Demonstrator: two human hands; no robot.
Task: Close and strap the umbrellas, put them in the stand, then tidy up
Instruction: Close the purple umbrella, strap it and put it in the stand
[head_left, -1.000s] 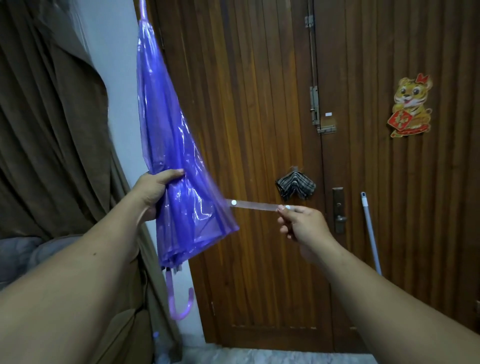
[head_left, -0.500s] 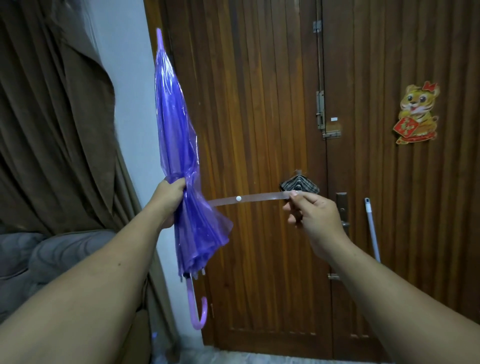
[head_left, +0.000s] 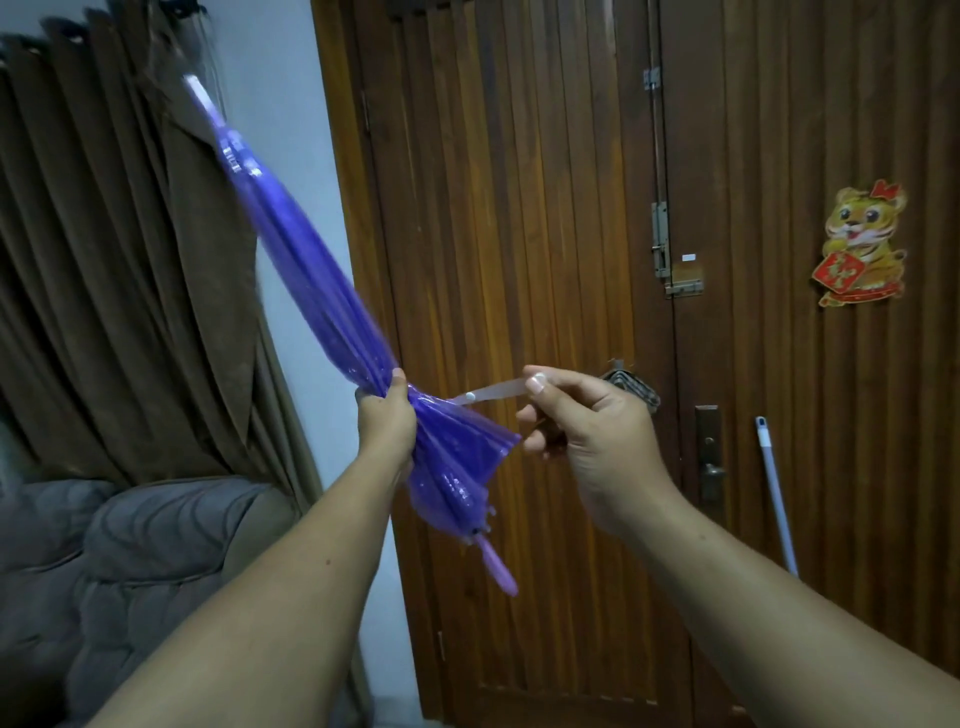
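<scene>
Mid-frame, the left hand (head_left: 387, 423) grips the folded purple umbrella (head_left: 317, 291), tip tilted to upper left. The right hand (head_left: 587, 426) pinches its strap (head_left: 491, 391), stretched taut.

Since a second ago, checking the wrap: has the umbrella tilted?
Yes. The purple umbrella leaned: its tip swung left, off the door frame, over the curtain.

Both forearms come into view bare — no sleeve, watch or band shows on either. The left hand (head_left: 387, 423) and right hand (head_left: 592, 434) wear no rings or gloves — the right thumbnail is short, plain.
</scene>
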